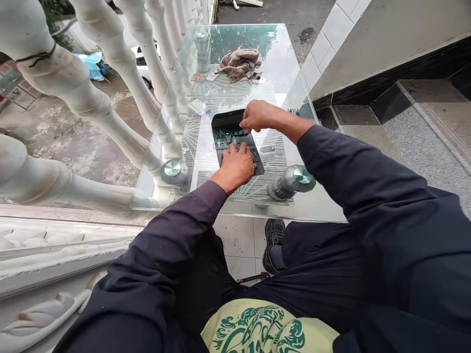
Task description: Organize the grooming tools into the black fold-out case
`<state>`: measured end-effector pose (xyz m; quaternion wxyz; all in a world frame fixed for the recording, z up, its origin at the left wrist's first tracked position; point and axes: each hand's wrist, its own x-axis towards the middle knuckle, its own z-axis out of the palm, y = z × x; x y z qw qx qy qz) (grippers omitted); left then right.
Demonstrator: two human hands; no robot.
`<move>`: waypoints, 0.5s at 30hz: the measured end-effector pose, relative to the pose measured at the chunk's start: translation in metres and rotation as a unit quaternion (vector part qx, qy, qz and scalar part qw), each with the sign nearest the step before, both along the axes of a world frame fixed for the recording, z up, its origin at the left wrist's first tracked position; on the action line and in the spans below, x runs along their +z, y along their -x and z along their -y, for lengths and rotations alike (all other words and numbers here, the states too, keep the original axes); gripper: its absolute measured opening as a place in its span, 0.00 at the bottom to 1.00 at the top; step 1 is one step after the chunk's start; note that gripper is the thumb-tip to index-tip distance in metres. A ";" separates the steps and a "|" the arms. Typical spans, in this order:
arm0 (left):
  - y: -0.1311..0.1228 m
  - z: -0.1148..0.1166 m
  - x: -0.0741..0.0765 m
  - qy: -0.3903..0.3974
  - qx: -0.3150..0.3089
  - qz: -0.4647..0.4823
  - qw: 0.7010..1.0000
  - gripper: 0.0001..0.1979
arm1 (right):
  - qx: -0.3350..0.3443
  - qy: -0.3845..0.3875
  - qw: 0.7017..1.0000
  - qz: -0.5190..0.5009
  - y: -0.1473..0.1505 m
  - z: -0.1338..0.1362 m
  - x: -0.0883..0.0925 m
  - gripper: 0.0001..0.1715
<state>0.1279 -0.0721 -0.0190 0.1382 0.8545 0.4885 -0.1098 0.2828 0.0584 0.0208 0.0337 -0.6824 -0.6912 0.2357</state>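
Observation:
An unfolded black manicure case [228, 119] lies on the glass table, holding small metal tools in its slots. Scissors [221, 145] with ring handles show near its left side. My left hand [237, 166] rests on the near half of the case, fingers spread over the tools and covering part of them. Over the case's far right edge, my right hand [257, 116] is closed in a pinch, thumb and fingers pointing down. Whatever sits between those fingertips is hidden. Just right of the case lies a small grey oval item [267, 149].
A crumpled brown cloth [241, 64] lies on the far part of the glass table [221, 212]. A small white and blue box [198, 107] is left of the case. Small metal items [293, 112] lie near the right edge. White balusters [95, 98] line the left; steps rise right.

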 end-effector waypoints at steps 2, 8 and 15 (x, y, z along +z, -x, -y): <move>0.000 0.001 0.000 -0.006 -0.001 0.002 1.000 0.39 | 0.005 -0.024 0.999 -0.026 0.025 0.004 -0.001 0.11; 0.001 0.001 0.000 -0.004 0.002 0.008 1.000 0.40 | 0.004 0.018 0.999 -0.031 0.057 0.004 -0.006 0.15; 0.001 0.001 0.003 0.013 0.001 0.007 1.000 0.41 | 0.045 0.031 0.998 0.001 0.053 -0.011 -0.010 0.15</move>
